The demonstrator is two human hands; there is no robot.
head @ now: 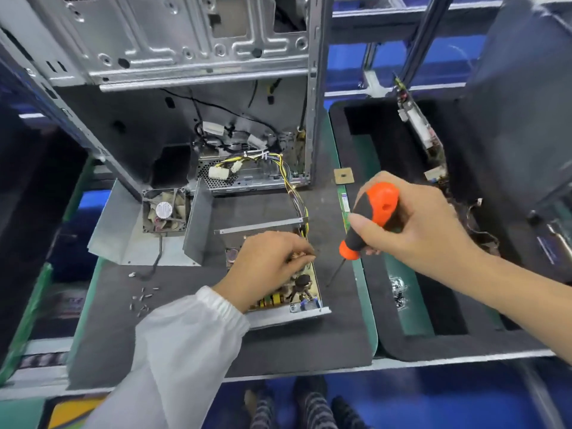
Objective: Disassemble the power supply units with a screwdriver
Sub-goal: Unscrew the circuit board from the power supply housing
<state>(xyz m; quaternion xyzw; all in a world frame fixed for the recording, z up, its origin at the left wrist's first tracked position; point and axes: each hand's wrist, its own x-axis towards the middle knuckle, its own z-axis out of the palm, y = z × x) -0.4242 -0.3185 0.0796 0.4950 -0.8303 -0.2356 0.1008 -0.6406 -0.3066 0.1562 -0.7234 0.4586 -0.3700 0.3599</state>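
Observation:
An opened power supply unit (pixel 288 314) lies on the dark mat, its circuit board (pixel 297 289) exposed in the metal tray. My left hand (pixel 266 267) reaches into it, fingers curled onto parts at the board's upper end; what they pinch is hidden. My right hand (pixel 411 224) grips an orange and black screwdriver (pixel 371 218) to the right of the unit, its thin shaft slanting down-left with the tip just above the mat. The removed metal cover with its fan (pixel 165 210) lies to the left. Yellow and black wires (pixel 291 181) run from the unit toward the back.
An open computer case (pixel 198 57) stands at the back. Several loose screws (pixel 142 300) lie on the mat (pixel 123 335) at the left. A black tray (pixel 402 345) on the right holds another circuit board (pixel 424 131) and small metal parts (pixel 397 289). A small tan square (pixel 343 175) lies near the case.

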